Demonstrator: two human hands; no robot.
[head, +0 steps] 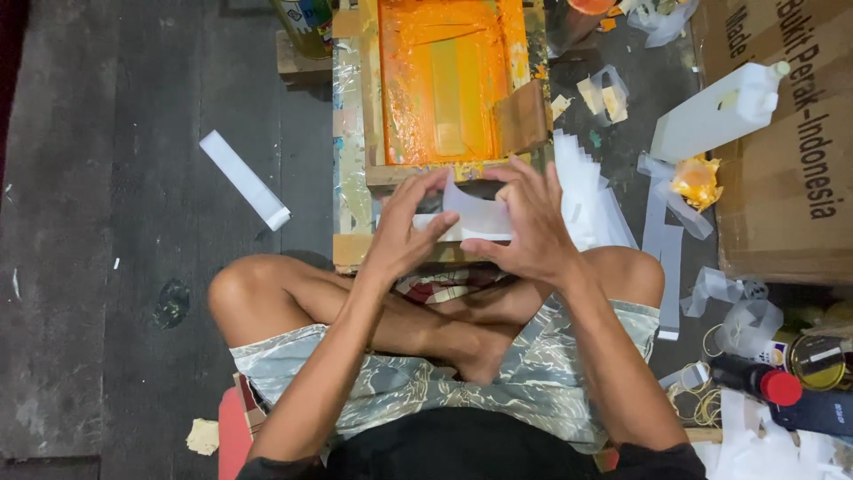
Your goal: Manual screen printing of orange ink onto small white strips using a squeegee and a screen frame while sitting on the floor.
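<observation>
I sit cross-legged on the floor in front of a wooden screen-printing frame point(373, 107) whose mesh is covered in orange ink. A squeegee with a brown wooden handle point(522, 117) leans in the frame's right corner. My left hand point(404, 233) and my right hand point(526, 224) hold a thin white translucent plastic piece point(475, 213) between them, just below the frame's near edge. Fingers of both hands pinch its edges.
A fanned stack of white plastic pieces point(591, 200) lies right of the frame. Further right are a white jug point(718, 114), a cardboard box point(786, 160), a red-capped bottle point(755, 378) and a tin point(817, 360). A white strip point(244, 180) lies on the dark floor at left.
</observation>
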